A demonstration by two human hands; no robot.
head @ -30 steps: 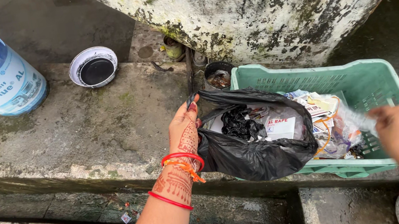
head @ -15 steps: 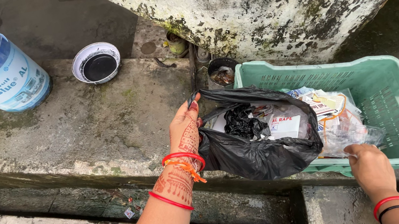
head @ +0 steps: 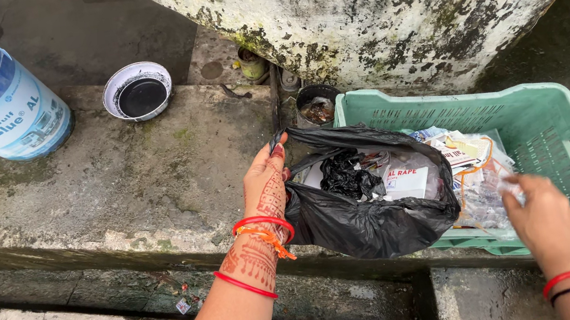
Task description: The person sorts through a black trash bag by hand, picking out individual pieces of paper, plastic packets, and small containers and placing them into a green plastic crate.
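The left hand (head: 264,186) pinches the rim of a crinkled glossy black plastic bag (head: 369,204), which sags over a slatted green crate (head: 566,136). The right hand (head: 541,217) grips clear, rumpled wrappers (head: 488,195) inside the crate.

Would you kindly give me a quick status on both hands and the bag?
Left hand gripping black bag rim, mouth held open. Right hand on clear plastic scrap in green crate. Nothing between crate and bag.

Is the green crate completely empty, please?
No, the green crate holds clear plastic wrappers and paper scraps beside the black bag.
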